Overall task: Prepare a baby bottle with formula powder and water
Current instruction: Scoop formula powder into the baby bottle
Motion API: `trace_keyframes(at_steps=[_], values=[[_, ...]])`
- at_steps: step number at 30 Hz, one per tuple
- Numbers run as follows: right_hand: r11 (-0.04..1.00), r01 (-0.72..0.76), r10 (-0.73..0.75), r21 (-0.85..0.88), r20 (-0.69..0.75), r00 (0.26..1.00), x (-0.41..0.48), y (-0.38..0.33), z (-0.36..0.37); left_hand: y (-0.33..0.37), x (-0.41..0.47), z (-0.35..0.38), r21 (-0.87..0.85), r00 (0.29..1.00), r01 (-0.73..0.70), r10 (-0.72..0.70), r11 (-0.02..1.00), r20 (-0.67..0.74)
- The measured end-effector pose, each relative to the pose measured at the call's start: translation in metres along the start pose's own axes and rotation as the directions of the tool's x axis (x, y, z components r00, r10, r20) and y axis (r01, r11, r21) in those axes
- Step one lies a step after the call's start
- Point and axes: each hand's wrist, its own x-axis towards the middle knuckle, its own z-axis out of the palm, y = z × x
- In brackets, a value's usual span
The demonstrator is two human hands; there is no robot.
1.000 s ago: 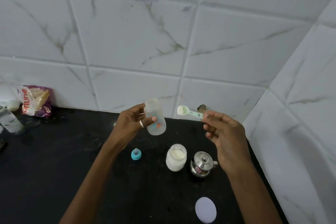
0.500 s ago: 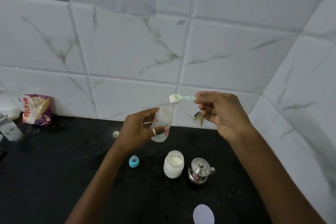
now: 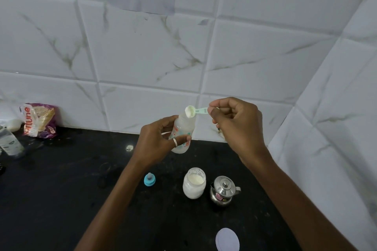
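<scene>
**White powder poised at the bottle mouth**

Translucent baby bottle (image 3: 182, 130), printed in red and teal, held above the black countertop (image 3: 61, 189) and tilted slightly right. Left hand (image 3: 157, 142) wrapped around its lower half, fingers curled closed across the front, a ring on one finger. Pale green scoop (image 3: 195, 111) pinched by its handle between thumb and fingertips of the right hand (image 3: 237, 128), remaining fingers folded in; bowl heaped with white powder and tipped at the bottle's open rim. Cannot tell whether bowl touches rim.

Directly below, on the counter: open glass jar (image 3: 193, 183) part full of white powder, standing upright. Just right of it, small steel pot (image 3: 223, 190) with knobbed lid on. Left of the jar, apart from it, blue bottle teat cap (image 3: 149, 179) standing alone. Nearer the camera, round white lid (image 3: 227, 239) lying flat at the frame's lower edge.

Far left against the marbled white wall tiles (image 3: 142, 51): crumpled snack packet (image 3: 38, 120), and a clear plastic bottle (image 3: 9, 141) beside it, partly cut off.
</scene>
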Motion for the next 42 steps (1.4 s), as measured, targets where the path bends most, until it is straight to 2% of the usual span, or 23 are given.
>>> trace_keyframes(at_steps=[4, 8, 12, 27, 42], values=[[0.973, 0.193, -0.195, -0.125, -0.001, 0.981, -0.005, 0.004, 0.007, 0.002, 0.0, 0.0, -0.008, 1.0, 0.001, -0.001, 1.0, -0.008], [0.906, 0.366, -0.378, -0.214, -0.017, 0.926, -0.006, 0.011, 0.012, 0.002, 0.001, -0.001, -0.007, 1.0, 0.013, -0.013, 1.0, -0.009], [0.845, 0.468, -0.484, -0.258, 0.004, 0.875, -0.006, 0.018, 0.015, 0.001, 0.002, -0.002, -0.004, 1.0, 0.021, -0.021, 1.0, -0.005], [0.607, 0.665, -0.666, -0.436, 0.178, 0.724, -0.003, 0.036, 0.018, -0.005, 0.007, 0.0, 0.012, 0.999, 0.026, -0.026, 1.0, -0.028], [0.644, 0.657, -0.667, -0.391, 0.133, 0.733, -0.001, 0.038, 0.016, -0.005, 0.009, 0.003, 0.013, 0.999, 0.032, -0.032, 0.999, -0.02]])
